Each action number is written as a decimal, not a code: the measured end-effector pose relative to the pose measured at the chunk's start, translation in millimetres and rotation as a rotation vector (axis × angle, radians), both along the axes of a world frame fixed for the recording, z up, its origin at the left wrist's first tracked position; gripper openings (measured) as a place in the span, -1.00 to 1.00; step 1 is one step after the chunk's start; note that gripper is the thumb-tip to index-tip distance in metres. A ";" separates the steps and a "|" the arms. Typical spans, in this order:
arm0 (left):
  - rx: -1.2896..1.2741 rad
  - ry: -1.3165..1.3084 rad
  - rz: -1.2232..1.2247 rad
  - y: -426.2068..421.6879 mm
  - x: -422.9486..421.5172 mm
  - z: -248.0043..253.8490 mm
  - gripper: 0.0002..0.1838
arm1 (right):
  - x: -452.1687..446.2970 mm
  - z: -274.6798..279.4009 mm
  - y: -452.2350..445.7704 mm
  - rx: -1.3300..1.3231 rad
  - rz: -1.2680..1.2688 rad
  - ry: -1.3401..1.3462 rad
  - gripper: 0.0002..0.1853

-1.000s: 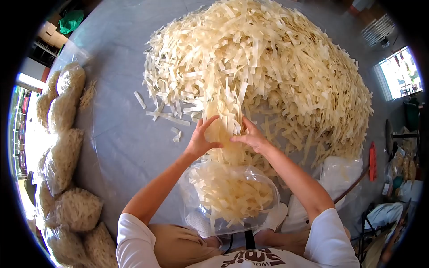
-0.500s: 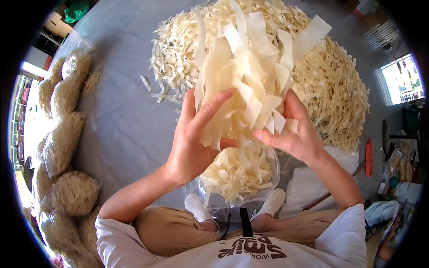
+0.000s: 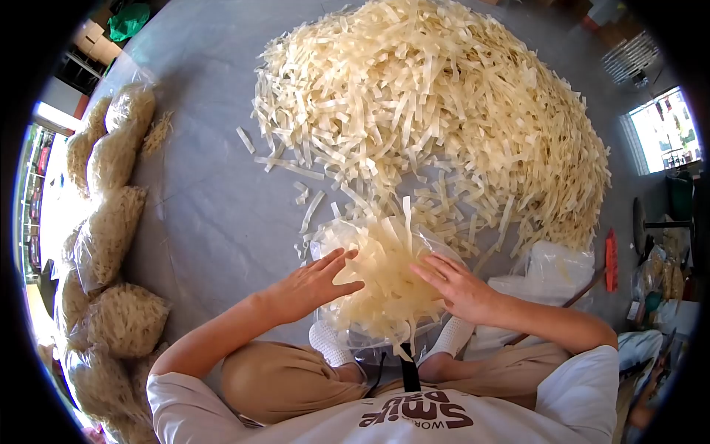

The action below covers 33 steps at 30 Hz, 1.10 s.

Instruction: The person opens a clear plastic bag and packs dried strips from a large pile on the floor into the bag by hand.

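Observation:
Between my feet, a clear plastic bag point(image 3: 438, 240) holds a heaped bunch of cream-coloured flat strips point(image 3: 384, 274), which look like wide dried noodles. My left hand point(image 3: 314, 281) is at the left side of the bunch, its fingers apart and the fingertips at the strips. On the other side, my right hand point(image 3: 460, 290) lies palm inward against the strips with its fingers stretched out. Neither hand grips anything. A few strips stick up from the bag's mouth and over its near edge. The lower part of the bag is partly hidden under the strips.
A large pile of the same strips point(image 3: 444, 96) spreads over the grey floor sheet point(image 3: 211, 185) ahead. Filled clear bags point(image 3: 111, 229) line the left side. At right lie folded plastic bags point(image 3: 558, 266), a stick and a red object point(image 3: 611, 259).
The armful of strips held up between both hands has come down into the bag. My hands have lowered, moved apart and let go of it, with fingers spread.

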<state>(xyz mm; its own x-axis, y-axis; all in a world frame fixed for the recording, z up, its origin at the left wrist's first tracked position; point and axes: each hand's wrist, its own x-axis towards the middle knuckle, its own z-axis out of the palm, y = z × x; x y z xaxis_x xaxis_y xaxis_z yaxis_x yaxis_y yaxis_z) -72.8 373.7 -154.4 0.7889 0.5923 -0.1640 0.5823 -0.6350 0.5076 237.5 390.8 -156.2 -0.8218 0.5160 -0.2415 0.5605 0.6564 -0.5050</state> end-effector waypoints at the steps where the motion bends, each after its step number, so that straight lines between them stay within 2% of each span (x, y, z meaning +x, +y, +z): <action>1: -0.003 -0.002 0.000 2.5 -2.7 3.0 -0.25 | 0.6 6.1 2.3 -0.023 -0.032 0.032 -0.16; 3: -0.025 -0.170 0.135 6.0 -8.5 11.6 -0.46 | 6.2 14.4 5.9 0.011 -0.007 0.089 -0.22; 4: -0.029 -0.172 0.133 5.7 -11.6 10.5 -0.46 | 10.0 17.4 7.5 0.050 0.017 0.149 -0.28; 5: 0.014 -0.260 0.309 5.6 -15.2 9.0 -0.56 | 14.5 19.3 9.3 0.048 0.013 0.147 -0.28; 7: 0.083 -0.376 0.654 6.4 -19.4 4.9 -0.78 | 22.2 22.3 12.2 0.000 -0.186 0.188 -0.52; 8: 0.083 -0.377 0.651 6.0 -22.4 0.7 -0.78 | 22.2 24.5 13.6 0.002 -0.189 0.187 -0.52; 10: -0.221 -0.218 0.930 2.3 -31.9 -13.5 -0.72 | 20.6 27.5 15.6 0.007 -0.465 0.052 -0.75; 11: -0.362 -0.115 0.938 -1.6 -38.2 -24.6 -0.66 | 21.4 25.8 15.3 0.007 -0.465 0.055 -0.75; 12: -0.359 -0.112 0.938 -6.0 -42.5 -34.0 -0.66 | 23.5 21.9 14.9 -0.008 -0.482 -0.038 -0.79; 14: -0.698 0.026 0.770 -12.3 -46.8 -50.0 -0.65 | 26.3 12.0 13.3 -0.022 -0.507 -0.128 -0.77; 15: -0.695 0.027 0.762 -14.7 -45.6 -56.2 -0.65 | 28.0 6.0 11.2 -0.106 -0.505 -0.158 -0.75; 17: -0.948 -0.093 0.778 -19.4 -43.5 -65.8 -0.65 | 31.5 -4.7 8.8 -0.189 -0.506 -0.188 -0.72; 23: -0.978 -0.158 0.708 -21.9 -39.2 -78.2 -0.78 | 40.2 -19.8 16.4 -0.308 -0.518 0.036 -0.72; 26: -1.021 -0.217 0.636 -14.4 -47.2 -54.3 -0.78 | 42.4 -10.6 21.1 -0.344 -0.517 0.101 -0.74; 29: -1.124 -0.337 0.621 -14.0 -56.1 -18.5 -0.80 | 44.2 18.2 31.3 -0.360 -0.527 0.019 -0.75; 33: -1.171 -0.482 0.638 -19.1 -59.8 38.0 -0.81 | 48.9 42.8 39.9 -0.554 -0.471 0.090 -0.73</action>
